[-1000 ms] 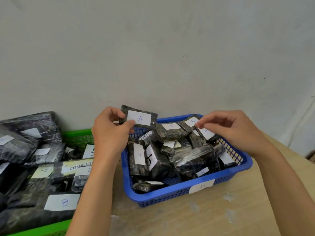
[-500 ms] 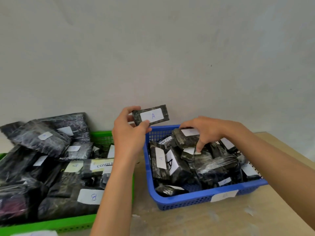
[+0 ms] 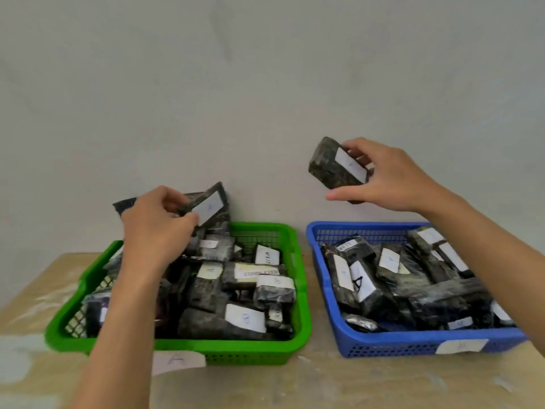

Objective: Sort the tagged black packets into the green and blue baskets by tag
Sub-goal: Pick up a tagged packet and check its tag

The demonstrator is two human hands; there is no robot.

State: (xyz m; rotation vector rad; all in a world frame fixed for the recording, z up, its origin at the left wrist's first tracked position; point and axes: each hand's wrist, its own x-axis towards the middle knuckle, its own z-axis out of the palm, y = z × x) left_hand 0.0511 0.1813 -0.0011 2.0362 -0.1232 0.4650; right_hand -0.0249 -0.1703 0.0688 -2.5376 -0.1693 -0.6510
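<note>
Since earlier frame: left hand carried tagged packet from blue basket to above green basket; right hand lifted second packet above blue basket. Packets: black wrap, white tag, letter blurred. Both hands' fingers pinched closed on packets. Baskets side by side on table, each heaped with packets.

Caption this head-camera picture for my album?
Two hands each hold a tagged black packet above green and blue plastic baskets.
</note>
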